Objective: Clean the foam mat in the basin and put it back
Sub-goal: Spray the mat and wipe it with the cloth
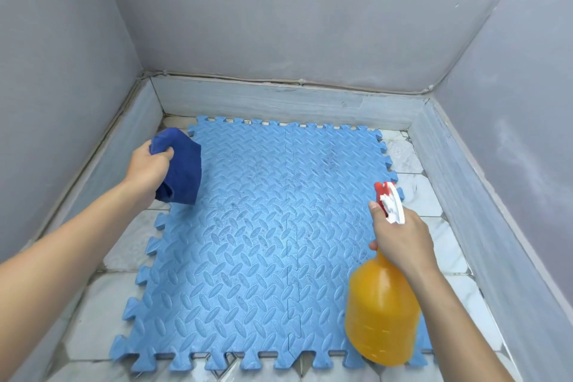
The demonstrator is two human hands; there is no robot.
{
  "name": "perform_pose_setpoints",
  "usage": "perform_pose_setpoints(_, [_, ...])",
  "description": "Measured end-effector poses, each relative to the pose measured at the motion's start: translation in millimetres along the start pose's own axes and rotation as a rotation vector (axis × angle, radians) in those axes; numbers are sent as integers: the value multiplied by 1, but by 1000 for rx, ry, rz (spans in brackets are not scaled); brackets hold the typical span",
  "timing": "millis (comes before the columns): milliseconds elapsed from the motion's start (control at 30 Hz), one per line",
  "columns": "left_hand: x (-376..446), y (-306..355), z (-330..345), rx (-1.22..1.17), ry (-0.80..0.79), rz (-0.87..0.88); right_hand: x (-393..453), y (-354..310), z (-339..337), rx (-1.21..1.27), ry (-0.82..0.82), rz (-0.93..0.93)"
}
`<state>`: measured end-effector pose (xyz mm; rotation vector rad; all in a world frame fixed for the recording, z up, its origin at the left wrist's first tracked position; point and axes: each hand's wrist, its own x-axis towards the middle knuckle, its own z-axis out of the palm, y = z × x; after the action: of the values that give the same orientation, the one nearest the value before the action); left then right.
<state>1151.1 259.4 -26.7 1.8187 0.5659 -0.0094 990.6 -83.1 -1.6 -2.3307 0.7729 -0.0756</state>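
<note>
A light blue foam mat (263,242) of interlocking tiles lies flat on the tiled basin floor (434,195). Faint dark smudges mark its surface. My left hand (148,167) grips a bunched dark blue cloth (183,164) above the mat's far left corner. My right hand (400,239) holds the neck of an orange spray bottle (383,313) with a red and white trigger head (389,201), over the mat's right side, nozzle pointing away from me.
Low grey tiled walls (279,102) enclose the basin on the left, far and right sides, with purple-grey room walls (279,9) above. Strips of pale floor tile show around the mat's left and right edges.
</note>
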Motion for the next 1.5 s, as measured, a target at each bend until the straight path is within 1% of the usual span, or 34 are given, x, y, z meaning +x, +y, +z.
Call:
perform_pose_setpoints(67, [-1, 2, -3, -1, 12, -9, -6, -11, 7, -22, -72, -24])
perform_pose_setpoints(100, [-2, 3, -4, -2, 16, -11, -11, -18, 12, -54, -135, -53])
perform_pose_setpoints(200, [-3, 6, -11, -19, 24, -20, -35, -35, 29, -169, -353, -209])
perform_pose_setpoints(267, [-3, 7, -18, -39, 29, -24, -54, -39, 42, -210, -445, -273])
perform_pose_setpoints(400, [-7, 8, -27, -40, 38, -46, -88, -35, 60, -242, -572, -310])
perform_pose_setpoints(467, [-9, 6, -28, -33, 37, -50, -103, -29, 63, -318, -640, -366])
perform_pose_setpoints(567, [-13, 3, -27, -32, 29, -54, -117, -19, 61, -367, -690, -435])
perform_pose_setpoints(733, [-15, 1, -23, -28, 3, -55, -132, -1, 62, -418, -767, -425])
perform_pose_setpoints(800, [-14, 0, -18, 0, -13, -45, -134, 5, 59, -427, -761, -408])
perform_pose_setpoints(900, [-14, -3, -8, 23, -10, -47, -132, 12, 47, -354, -723, -317])
perform_pose_setpoints(967, [-12, -8, 1, 44, -1, -44, -129, 23, 36, -281, -675, -222])
perform_pose_setpoints(1067, [-10, -16, 16, 78, -13, -32, -127, 48, 18, -198, -559, -60])
perform_pose_setpoints(1167, [-9, -22, 35, 102, -39, -25, -125, 76, -7, -207, -464, 54])
perform_pose_setpoints(1300, [-16, -23, 61, 168, -72, 30, -130, 107, -39, -180, -343, 174])
perform_pose_setpoints(1433, [-31, -20, 86, 200, -141, 68, -136, 128, -52, -170, -301, 284])
perform_pose_setpoints(1500, [-39, -20, 98, 219, -173, 74, -137, 134, -57, -144, -279, 308])
